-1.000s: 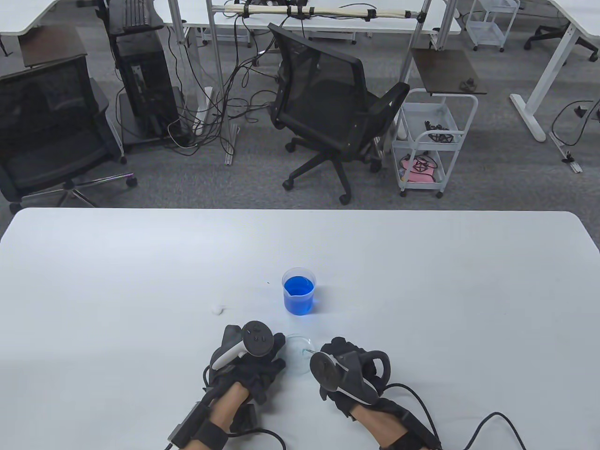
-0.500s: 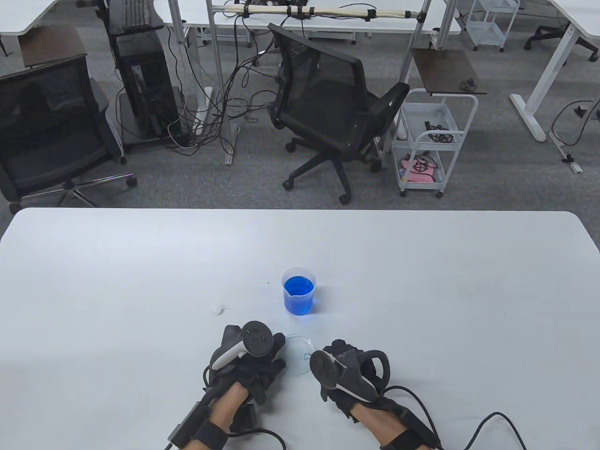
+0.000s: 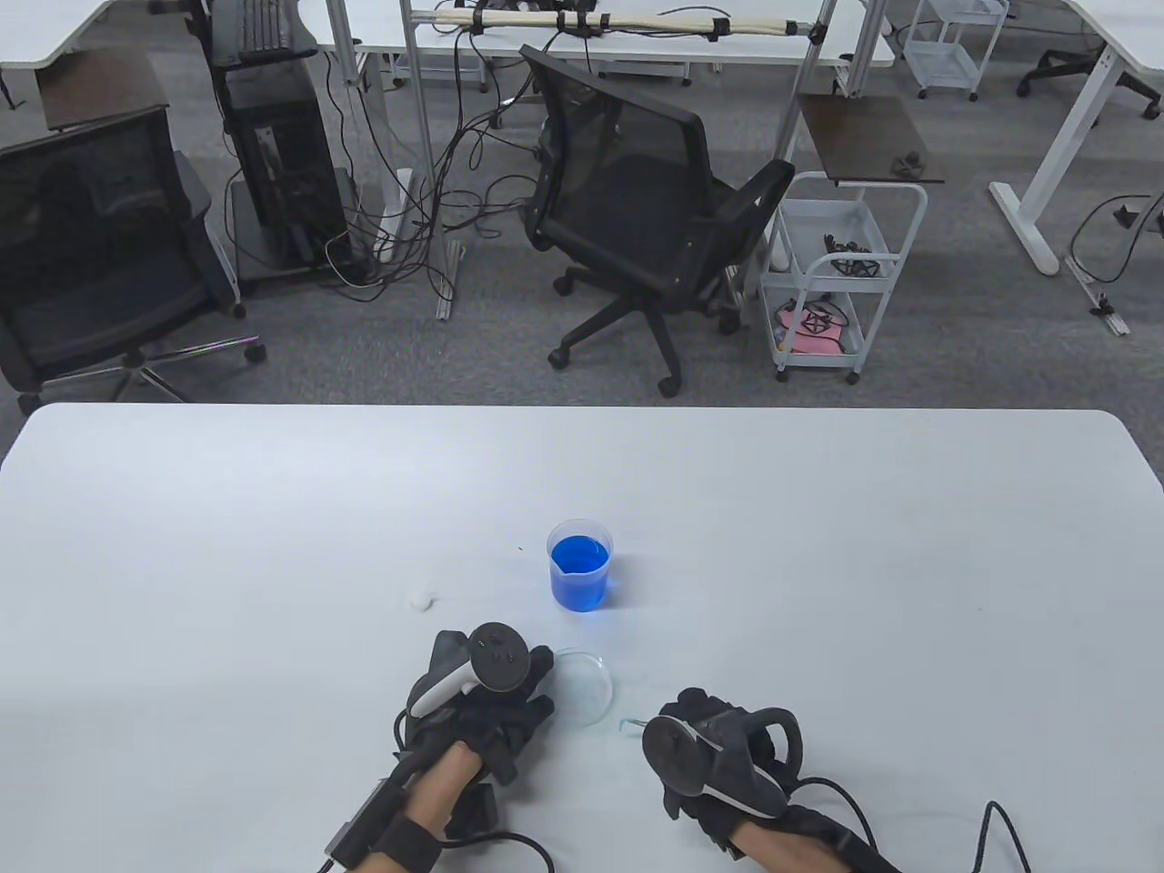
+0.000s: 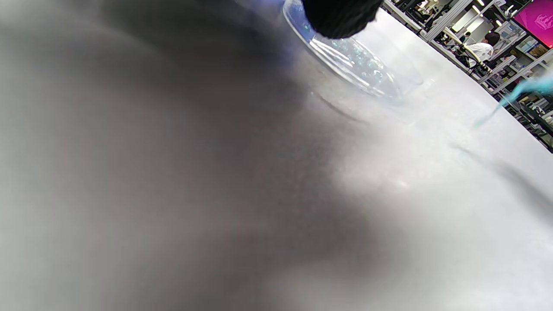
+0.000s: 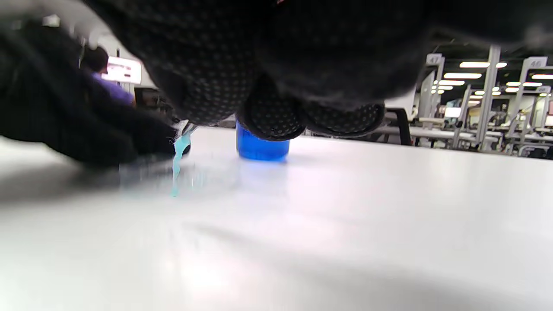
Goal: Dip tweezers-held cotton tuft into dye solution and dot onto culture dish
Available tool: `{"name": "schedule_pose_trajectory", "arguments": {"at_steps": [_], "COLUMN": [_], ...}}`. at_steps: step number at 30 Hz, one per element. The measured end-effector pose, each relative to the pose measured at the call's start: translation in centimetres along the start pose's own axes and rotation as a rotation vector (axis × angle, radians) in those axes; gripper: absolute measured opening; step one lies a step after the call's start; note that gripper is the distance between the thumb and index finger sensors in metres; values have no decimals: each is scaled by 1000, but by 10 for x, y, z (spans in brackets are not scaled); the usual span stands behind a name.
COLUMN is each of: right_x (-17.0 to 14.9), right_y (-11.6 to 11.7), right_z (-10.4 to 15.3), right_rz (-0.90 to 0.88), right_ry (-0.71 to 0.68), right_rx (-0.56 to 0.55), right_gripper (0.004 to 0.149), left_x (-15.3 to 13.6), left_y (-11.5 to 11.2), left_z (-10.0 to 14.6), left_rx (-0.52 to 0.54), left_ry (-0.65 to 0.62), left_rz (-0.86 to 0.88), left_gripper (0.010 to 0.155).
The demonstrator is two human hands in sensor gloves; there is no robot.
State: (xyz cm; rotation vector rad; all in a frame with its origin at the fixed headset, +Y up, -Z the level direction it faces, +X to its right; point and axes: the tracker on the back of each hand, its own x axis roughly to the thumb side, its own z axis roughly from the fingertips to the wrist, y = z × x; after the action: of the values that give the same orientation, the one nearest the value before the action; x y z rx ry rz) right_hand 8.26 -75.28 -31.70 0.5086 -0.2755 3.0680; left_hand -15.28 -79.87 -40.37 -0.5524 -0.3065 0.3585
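A clear culture dish (image 3: 582, 687) lies on the white table (image 3: 273, 509). My left hand (image 3: 486, 696) rests against its left rim; in the left wrist view one fingertip (image 4: 339, 17) touches the dish (image 4: 358, 69). My right hand (image 3: 718, 741) is right of the dish and pinches tweezers holding a teal-dyed cotton tuft (image 3: 627, 725). In the right wrist view the tuft (image 5: 177, 162) hangs down to the table. A beaker of blue dye (image 3: 580, 564) stands behind the dish.
A small white cotton piece (image 3: 420, 598) lies left of the beaker. Glove cables (image 3: 946, 818) trail off the near edge. An office chair (image 3: 637, 209) and a white cart (image 3: 841, 273) stand beyond the table's far edge.
My right hand has moved right and toward me, taking the tweezers and tuft off the dish to the table beside it. The left hand and dish have not moved.
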Motion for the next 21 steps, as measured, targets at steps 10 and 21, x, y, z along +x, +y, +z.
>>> {"name": "schedule_pose_trajectory", "arguments": {"at_steps": [10,21], "right_x": [0,-17], "right_y": [24,18], "right_z": [6,6], "right_rz": [16,8], "right_ry": [-5,82], "right_rx": [73,100], "right_gripper": [46,48], "left_x": [0,-1], "left_y": [-1,0], "left_z": [0,0], "left_rx": [0,3], "left_ry": [-1,0], "left_rz": [2,3], "left_gripper": [65,65]}}
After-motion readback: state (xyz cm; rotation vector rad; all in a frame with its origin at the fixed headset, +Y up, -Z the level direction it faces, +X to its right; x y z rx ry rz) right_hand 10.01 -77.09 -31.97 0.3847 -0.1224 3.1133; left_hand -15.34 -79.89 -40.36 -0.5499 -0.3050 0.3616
